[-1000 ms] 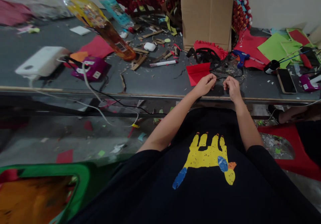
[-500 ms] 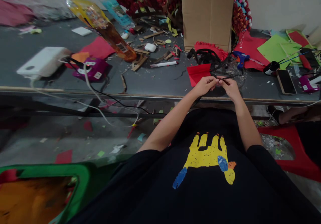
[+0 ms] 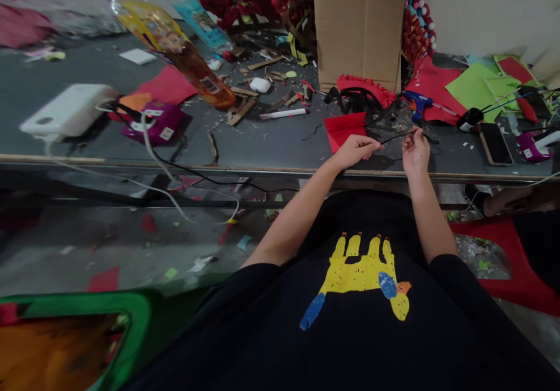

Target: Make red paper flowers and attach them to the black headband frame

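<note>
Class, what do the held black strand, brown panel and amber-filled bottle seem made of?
Black strand: perhaps wire or plastic cord, being thin and gently curved; finish too small to judge.
Brown panel: likely matte cardboard, dull brown with a straight crease.
Bottle: probably clear, glossy plastic; highlights and liquid showing through.

Thin black strip (image 3: 392, 138) partly hidden by L hand (image 3: 356, 150) & R hand (image 3: 415, 153), matl too small to tell, bottle (image 3: 172, 41) label txt blurry & cap end cropped at top, cardboard (image 3: 361, 26) ditto, green plastic rim (image 3: 140, 324) cropped btm L, other person's leg (image 3: 507, 198) cropped R.
</note>
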Available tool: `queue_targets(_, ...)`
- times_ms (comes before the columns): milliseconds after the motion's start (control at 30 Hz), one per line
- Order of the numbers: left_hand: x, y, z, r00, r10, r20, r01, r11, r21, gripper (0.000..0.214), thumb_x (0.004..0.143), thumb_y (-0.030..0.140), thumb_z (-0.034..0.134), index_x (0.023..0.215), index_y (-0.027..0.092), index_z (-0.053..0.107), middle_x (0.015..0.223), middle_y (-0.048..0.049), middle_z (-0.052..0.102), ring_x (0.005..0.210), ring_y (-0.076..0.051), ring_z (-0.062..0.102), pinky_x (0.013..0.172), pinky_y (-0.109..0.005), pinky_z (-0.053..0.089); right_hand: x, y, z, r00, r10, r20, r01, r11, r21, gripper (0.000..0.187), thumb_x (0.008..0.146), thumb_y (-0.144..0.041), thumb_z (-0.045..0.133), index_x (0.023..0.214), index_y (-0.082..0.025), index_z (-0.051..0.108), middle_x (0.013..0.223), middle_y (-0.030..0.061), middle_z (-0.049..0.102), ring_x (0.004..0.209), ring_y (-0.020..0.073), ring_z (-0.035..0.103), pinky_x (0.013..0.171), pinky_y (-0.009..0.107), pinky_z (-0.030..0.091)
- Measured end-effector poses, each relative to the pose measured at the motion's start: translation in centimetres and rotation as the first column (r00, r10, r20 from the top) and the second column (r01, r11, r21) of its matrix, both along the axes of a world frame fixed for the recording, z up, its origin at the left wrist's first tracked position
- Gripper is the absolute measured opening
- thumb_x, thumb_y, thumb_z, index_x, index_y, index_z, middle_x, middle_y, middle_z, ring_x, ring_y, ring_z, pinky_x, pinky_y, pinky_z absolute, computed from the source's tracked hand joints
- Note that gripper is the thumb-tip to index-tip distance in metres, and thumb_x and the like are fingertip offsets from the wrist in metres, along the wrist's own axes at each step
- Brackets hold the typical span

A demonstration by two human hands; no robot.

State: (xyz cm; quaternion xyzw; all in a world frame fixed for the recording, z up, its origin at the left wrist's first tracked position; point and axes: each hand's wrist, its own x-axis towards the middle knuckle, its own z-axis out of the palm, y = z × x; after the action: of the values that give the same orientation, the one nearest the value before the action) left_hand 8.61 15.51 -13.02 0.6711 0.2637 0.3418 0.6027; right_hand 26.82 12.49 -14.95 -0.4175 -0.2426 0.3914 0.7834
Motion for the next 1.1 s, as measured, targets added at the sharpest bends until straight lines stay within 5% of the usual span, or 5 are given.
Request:
queue_targets(200,0.0,0.1,0.1,1.000,0.007,0.010,-0.006,0.999,-0.032,0.023,0.077,0.032,0.065,0.079,0.010,0.071,0.044,0.0053,0.046,0.044,-0.006,0.039,0.050,-0.020,0.031,1.5,0.1,-0.5,0.986,-0.058,-0.158,0.061,0.998,0.017,0.012,0.089,-0.031,0.054,0.081,-0.025,0.062,0.078,-0.0061,0.058,0.060,0.0015,0.051,0.056,0.014,0.044)
queue_targets(467,-0.1,0.1,0.2,0.995,0.086,0.056,-0.080,0.991,-0.104,0.019,0.081,0.026,0.061,0.075,0.011,0.071,0.041,0.0049,0.047,0.040,-0.006,0.040,0.052,-0.020,0.038,3.3,0.3,-1.4,0.998,-0.050,-0.048,0.049,0.999,-0.015,0.022,0.089,-0.018,0.046,0.092,-0.027,0.066,0.088,-0.0017,0.062,0.067,0.0052,0.055,0.066,0.017,0.050)
queue_targets(1100,-0.2,0.1,0.2,0.994,0.060,0.095,-0.051,0.995,-0.091,0.014,0.075,0.020,0.065,0.082,0.010,0.072,0.044,0.0056,0.047,0.042,-0.004,0.039,0.051,-0.018,0.039,3.6,0.4,-1.9,0.998,-0.057,-0.007,0.056,0.998,-0.008,0.017,0.089,-0.037,0.053,0.095,-0.030,0.067,0.084,-0.0040,0.063,0.062,0.0036,0.053,0.059,0.016,0.048)
